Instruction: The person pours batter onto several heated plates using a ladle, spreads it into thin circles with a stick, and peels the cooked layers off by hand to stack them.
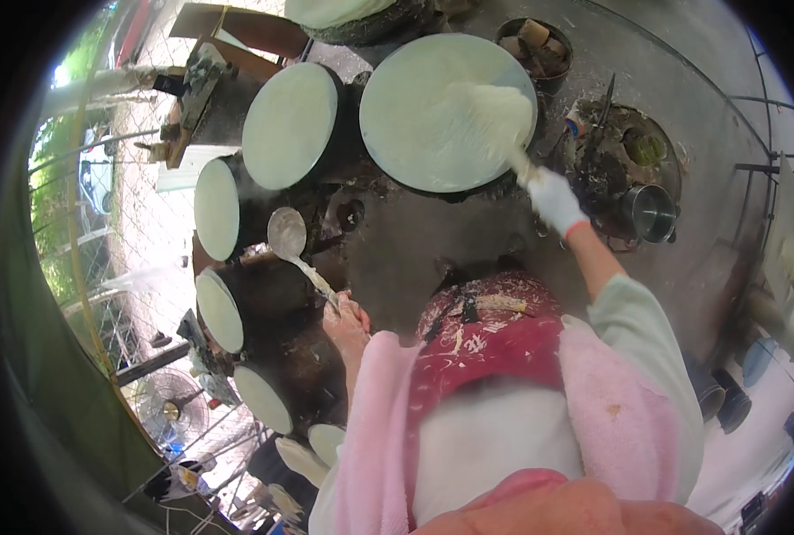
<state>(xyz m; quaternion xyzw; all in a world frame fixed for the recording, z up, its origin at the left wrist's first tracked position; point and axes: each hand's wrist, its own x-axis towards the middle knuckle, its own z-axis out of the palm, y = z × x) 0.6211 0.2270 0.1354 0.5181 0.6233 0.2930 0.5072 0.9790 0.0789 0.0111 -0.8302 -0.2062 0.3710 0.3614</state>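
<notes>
My left hand (348, 319), bare, is closed around the handle of a ladle (287, 234). The ladle's round bowl and handle are coated with pale batter, and it hangs left of the large round griddle. In a white glove, my right hand (553, 201) grips the short handle of a broad, batter-coated spreader (501, 116). The spreader's wide pale end is over the right part of the large griddle (415, 107), whose surface carries a thin pale-green batter layer. Blur hides where the spreader's end meets the batter.
Several round, pale-topped griddles (290, 127) curve down the left side. Beyond the large griddle stands a bucket of wood chunks (535, 40). A metal pot (654, 214) sits on a cluttered stand at right. A fan (172, 406) is at lower left, by wire fencing.
</notes>
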